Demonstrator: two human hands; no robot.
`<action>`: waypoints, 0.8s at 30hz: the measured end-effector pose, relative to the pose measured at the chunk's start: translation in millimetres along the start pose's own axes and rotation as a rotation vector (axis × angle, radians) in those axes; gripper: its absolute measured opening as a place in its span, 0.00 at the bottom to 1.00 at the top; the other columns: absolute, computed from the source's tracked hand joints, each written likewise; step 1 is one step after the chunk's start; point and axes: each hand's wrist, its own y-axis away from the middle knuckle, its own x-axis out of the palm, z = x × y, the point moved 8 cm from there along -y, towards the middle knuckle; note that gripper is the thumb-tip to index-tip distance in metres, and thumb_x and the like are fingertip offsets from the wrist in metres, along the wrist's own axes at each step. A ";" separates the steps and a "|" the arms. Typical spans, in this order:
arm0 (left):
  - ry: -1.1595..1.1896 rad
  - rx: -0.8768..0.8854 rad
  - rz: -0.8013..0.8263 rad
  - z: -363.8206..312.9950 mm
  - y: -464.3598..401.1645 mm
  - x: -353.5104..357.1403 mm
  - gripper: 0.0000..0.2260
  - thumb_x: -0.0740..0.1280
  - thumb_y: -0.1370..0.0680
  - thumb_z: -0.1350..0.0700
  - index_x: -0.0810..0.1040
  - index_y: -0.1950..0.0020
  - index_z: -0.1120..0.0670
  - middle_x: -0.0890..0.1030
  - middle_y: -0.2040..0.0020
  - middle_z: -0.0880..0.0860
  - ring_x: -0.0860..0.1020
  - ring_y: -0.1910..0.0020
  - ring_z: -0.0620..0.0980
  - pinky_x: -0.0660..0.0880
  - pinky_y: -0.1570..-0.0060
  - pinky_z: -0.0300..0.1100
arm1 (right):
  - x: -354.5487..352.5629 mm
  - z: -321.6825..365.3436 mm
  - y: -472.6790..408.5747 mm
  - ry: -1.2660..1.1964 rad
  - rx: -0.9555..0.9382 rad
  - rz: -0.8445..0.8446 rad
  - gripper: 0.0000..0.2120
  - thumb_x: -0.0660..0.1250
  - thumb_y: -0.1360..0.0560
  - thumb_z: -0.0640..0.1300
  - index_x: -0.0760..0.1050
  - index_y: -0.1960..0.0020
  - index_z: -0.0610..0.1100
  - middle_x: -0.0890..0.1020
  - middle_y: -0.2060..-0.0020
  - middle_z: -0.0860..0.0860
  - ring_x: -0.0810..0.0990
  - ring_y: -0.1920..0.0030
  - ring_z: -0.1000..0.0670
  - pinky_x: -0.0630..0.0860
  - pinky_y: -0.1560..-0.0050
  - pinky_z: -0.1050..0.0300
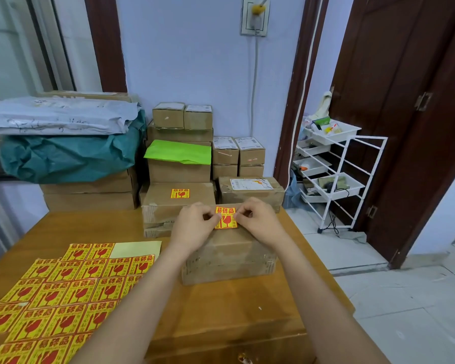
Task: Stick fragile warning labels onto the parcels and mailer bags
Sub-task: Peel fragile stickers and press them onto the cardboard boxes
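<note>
A yellow and red fragile label lies at the far edge of a brown cardboard parcel on the wooden table. My left hand pinches the label's left edge and my right hand pinches its right edge. Sheets of the same labels are spread on the table to the left, with a bare patch of backing paper at the top. Behind sits another parcel that carries a fragile label.
Stacked cardboard boxes stand against the wall, one under a green sheet. Grey and teal mailer bags are piled on boxes at the left. A parcel with a shipping label sits behind my right hand. A white wire rack stands by the doorway.
</note>
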 end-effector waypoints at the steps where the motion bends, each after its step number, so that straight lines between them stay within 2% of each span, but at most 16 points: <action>1: 0.000 0.003 -0.007 0.4 0.3 0.4 0.11 0.67 0.23 0.51 0.77 0.65 0.50 0.73 0.63 0.46 0.74 0.56 0.51 0.65 0.62 0.42 | 0.3 0.5 -0.2 0.008 -0.007 -0.004 0.06 0.68 0.26 0.42 0.80 0.59 0.41 0.78 0.55 0.49 0.74 0.56 0.54 0.70 0.55 0.61; 7: -0.014 0.033 -0.034 -2.1 0.5 0.2 0.11 0.68 0.23 0.51 0.81 0.61 0.57 0.76 0.60 0.51 0.74 0.58 0.50 0.65 0.62 0.42 | 0.5 1.3 -0.4 0.037 -0.024 -0.029 0.06 0.68 0.26 0.42 0.80 0.59 0.41 0.78 0.56 0.50 0.74 0.55 0.53 0.70 0.54 0.59; 24: 0.004 0.021 -0.042 -0.6 3.1 0.1 0.08 0.71 0.26 0.53 0.78 0.62 0.56 0.75 0.60 0.49 0.74 0.55 0.49 0.66 0.60 0.40 | 1.1 7.1 3.1 0.130 -0.077 -0.052 0.05 0.68 0.27 0.43 0.76 0.61 0.46 0.77 0.57 0.51 0.74 0.54 0.52 0.73 0.53 0.55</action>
